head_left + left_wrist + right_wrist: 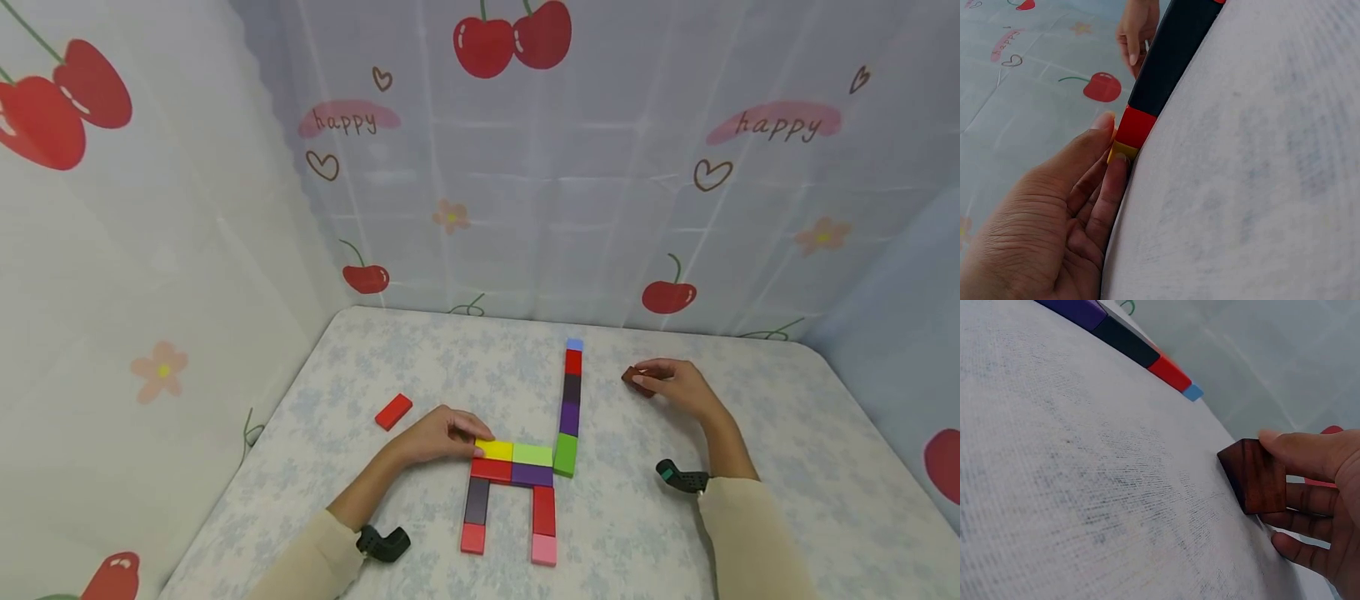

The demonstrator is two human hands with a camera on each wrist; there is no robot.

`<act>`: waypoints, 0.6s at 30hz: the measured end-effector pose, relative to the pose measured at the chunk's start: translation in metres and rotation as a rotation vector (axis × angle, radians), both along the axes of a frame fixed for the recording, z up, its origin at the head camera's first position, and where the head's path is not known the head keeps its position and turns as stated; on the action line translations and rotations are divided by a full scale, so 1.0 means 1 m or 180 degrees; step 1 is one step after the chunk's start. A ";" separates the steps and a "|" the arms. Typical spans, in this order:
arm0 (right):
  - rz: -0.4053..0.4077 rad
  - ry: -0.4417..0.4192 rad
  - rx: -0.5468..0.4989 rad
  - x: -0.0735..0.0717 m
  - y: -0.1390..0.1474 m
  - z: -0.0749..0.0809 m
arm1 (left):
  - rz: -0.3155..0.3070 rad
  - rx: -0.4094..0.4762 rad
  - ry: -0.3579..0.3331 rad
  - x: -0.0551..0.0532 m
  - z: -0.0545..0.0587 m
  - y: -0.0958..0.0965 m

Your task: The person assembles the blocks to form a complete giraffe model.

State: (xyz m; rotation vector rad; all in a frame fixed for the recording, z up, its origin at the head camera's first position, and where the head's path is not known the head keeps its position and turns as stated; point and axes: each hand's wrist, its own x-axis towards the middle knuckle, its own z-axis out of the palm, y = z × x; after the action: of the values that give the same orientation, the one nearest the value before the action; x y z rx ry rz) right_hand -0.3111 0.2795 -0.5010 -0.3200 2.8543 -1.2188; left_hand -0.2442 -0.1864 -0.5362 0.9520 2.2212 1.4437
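Observation:
Flat coloured blocks lie on the table in a four-legged animal shape with a tall neck. At the left end of its body, my left hand pinches the yellow block between thumb and fingers; the left wrist view shows the fingertips on either side of the yellow block. To the right of the neck's top, my right hand holds a brown wooden block. In the right wrist view this brown block has a wedge-like end and sits between thumb and fingers, close to the tabletop.
A loose red block lies left of the shape. The neck ends in a small light blue block near the table's back edge. A cherry-printed curtain hangs behind the patterned tablecloth.

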 end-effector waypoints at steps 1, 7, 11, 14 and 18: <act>-0.0022 0.0023 0.0015 0.000 0.000 0.000 | 0.0003 0.0000 -0.0001 0.000 0.000 0.000; -0.0170 0.0057 0.0013 0.003 -0.004 -0.001 | 0.0005 -0.0014 -0.0013 0.000 0.001 0.000; -0.0153 0.0029 -0.0053 0.004 -0.005 -0.001 | -0.0001 0.0008 -0.0014 0.000 0.001 0.000; -0.0127 0.0093 -0.0004 0.004 -0.005 0.000 | -0.0012 0.0020 -0.0016 0.000 0.001 0.000; -0.0162 0.0125 -0.0006 0.004 -0.004 0.001 | -0.0025 0.0033 -0.0019 0.000 0.001 0.000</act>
State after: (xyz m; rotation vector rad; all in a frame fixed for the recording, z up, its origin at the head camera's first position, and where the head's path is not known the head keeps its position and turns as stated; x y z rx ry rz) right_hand -0.3073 0.2757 -0.4996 -0.2762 2.9120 -1.2375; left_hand -0.2441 -0.1861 -0.5348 0.9573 2.2054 1.4541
